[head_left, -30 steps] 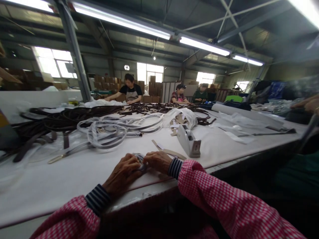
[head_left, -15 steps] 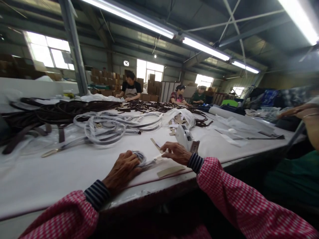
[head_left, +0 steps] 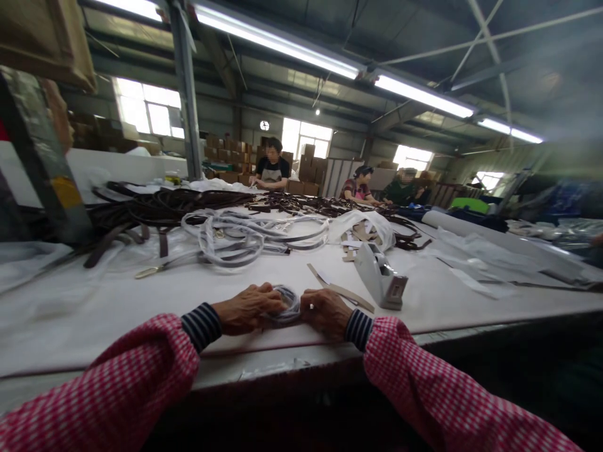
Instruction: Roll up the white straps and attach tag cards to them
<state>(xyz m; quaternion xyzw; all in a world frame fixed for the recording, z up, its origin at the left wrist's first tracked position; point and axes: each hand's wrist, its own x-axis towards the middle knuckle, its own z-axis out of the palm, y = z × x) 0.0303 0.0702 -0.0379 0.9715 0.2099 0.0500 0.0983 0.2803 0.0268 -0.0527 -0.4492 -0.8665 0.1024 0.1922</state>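
1. The bench (head_left: 141, 314) carries everything; my coil sits near its front edge.
2. My left hand (head_left: 247, 309) and right hand (head_left: 326, 312) close their fingers around it from either side.
3. The wrapped coil (head_left: 285, 302) looks light, springy, slippery; I'd pinch its rim.

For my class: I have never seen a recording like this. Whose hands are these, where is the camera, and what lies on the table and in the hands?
The camera sits on a person's head and looks forward and down, so the two arms in pink checked sleeves are the wearer's own. The left hand and right hand rest on a long white table and together clasp a small coil wrapped in clear plastic. Just beyond the right hand stands a tape dispenser, with flat strips beside it. Further back lie wrapped belts, dark belts and scissors. Three other people work at the far end.
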